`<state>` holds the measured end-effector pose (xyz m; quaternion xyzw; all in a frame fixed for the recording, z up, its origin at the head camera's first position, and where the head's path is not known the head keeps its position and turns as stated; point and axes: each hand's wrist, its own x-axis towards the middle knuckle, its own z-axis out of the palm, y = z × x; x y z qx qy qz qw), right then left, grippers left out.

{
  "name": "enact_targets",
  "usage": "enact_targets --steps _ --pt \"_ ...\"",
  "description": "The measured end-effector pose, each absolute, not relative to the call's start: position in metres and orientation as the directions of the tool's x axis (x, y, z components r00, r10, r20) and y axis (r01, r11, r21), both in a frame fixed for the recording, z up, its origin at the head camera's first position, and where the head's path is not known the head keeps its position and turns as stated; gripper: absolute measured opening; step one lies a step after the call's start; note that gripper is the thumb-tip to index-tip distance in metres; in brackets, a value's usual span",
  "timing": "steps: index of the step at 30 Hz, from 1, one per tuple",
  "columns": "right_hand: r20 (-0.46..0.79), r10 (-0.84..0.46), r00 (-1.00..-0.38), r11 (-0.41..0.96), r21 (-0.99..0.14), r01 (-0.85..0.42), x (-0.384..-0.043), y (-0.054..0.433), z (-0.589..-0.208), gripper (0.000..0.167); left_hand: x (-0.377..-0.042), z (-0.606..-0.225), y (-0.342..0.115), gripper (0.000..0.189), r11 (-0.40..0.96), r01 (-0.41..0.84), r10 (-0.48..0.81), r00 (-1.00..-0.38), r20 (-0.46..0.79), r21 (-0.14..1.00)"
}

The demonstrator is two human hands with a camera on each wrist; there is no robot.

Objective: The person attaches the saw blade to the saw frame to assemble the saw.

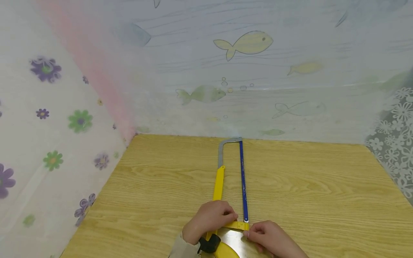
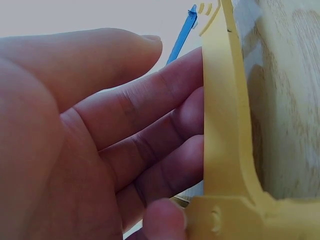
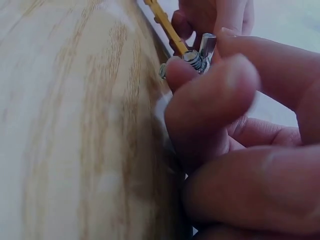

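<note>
A hacksaw [image 1: 218, 182] with a yellow and grey frame lies on the wood-grain table, its blue blade [image 1: 243, 179] on the right side. My left hand [image 1: 211, 216] holds the yellow frame near the handle [image 1: 226, 252]. In the left wrist view, its curled fingers [image 2: 170, 125] meet the yellow bar [image 2: 222, 115], which hides some fingertips; the thumb stands off. My right hand [image 1: 269, 236] is at the near end of the blade. There its thumb and forefinger pinch a metal wing nut [image 3: 207, 46] on a threaded screw [image 3: 192, 58].
The wood-grain table [image 1: 155, 186] runs back to a translucent sheet with printed fish [image 1: 253, 42]. On the left hangs a sheet with flowers [image 1: 80, 121]; white lace-like flowers [image 1: 392, 143] edge the right. A black wrist device [image 1: 209, 244] sits by my left sleeve [image 1: 184, 249].
</note>
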<state>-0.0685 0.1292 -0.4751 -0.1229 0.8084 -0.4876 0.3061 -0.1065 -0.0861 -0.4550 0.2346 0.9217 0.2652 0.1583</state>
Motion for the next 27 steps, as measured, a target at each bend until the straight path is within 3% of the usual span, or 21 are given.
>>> enact_targets --steps 14,27 --pt "-0.377 -0.520 -0.767 0.509 -0.857 0.077 -0.0678 0.1295 -0.4734 0.041 -0.1071 -0.4571 -0.0859 0.023 0.752 0.360 0.517 -0.841 -0.156 0.552" --pt "-0.334 -0.571 -0.750 0.483 -0.875 0.021 -0.0715 0.1340 -0.4769 0.027 -0.1059 -0.4554 -0.0855 0.023 0.753 0.351 0.511 -0.845 -0.158 0.556"
